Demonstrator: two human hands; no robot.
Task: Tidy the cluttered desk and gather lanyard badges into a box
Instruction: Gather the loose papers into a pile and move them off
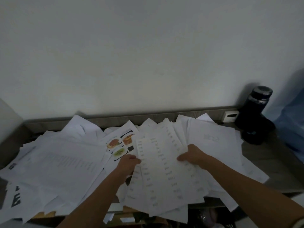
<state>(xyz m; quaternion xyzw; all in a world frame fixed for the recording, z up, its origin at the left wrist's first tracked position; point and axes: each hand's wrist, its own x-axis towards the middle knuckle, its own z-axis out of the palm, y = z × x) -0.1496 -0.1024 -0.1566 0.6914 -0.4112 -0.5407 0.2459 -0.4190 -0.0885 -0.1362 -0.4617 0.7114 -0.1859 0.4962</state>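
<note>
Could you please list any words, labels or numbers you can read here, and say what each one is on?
Nothing reads clearly.
On the fanned sheets gripped by the left hand and right hand: columns of short entries, blurred.
On the food-photo sheet: captions too small.
On the lower-left sheet: large dark block letters, one perhaps "E", partly covered.
On the right sheet: faint print block, blurred.

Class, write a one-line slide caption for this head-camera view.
Left hand and right hand grip fanned sheets over a paper-strewn desk; a dark bottle stands far right.
</note>
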